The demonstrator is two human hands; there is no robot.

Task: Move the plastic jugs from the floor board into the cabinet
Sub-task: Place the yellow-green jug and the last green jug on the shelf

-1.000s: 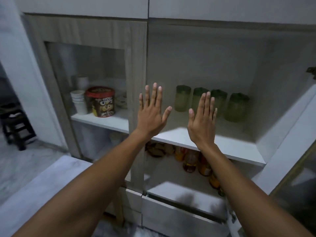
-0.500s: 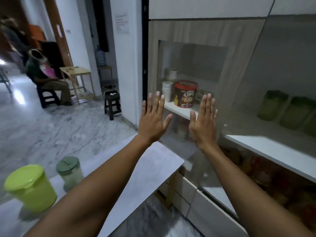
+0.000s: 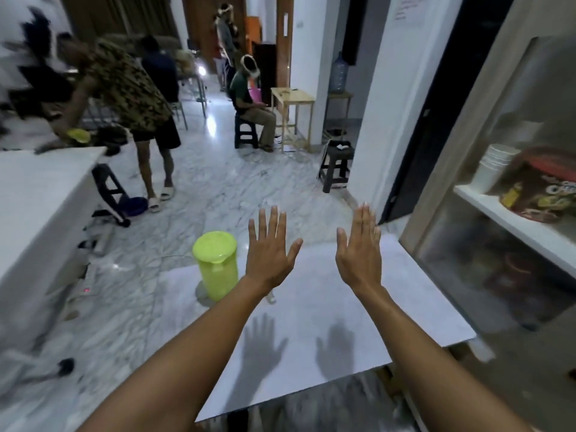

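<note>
A lime-green plastic jug [image 3: 215,264] with its lid on stands upright on the white floor board [image 3: 330,313], near the board's far left corner. My left hand [image 3: 270,254] hovers flat with fingers spread just right of the jug, above the board and apart from it. My right hand [image 3: 361,251] is held out the same way further right, empty. A small bit of another object peeks out by my left wrist, mostly hidden. The cabinet [image 3: 498,213] stands at the right, its glass door in view.
Inside the cabinet are stacked paper cups [image 3: 492,169] and a snack tub [image 3: 542,188]. A white counter [image 3: 37,194] stands at left. A person bends over it [image 3: 124,95]; another sits on a stool [image 3: 249,104]. A dark stool [image 3: 336,163] stands on the marble floor.
My view has swung left and down, away from the cabinet shelves with the green jugs, onto the floor board. Both hands stay raised and spread. The small dark-lidded jug is now hidden behind my left arm.
</note>
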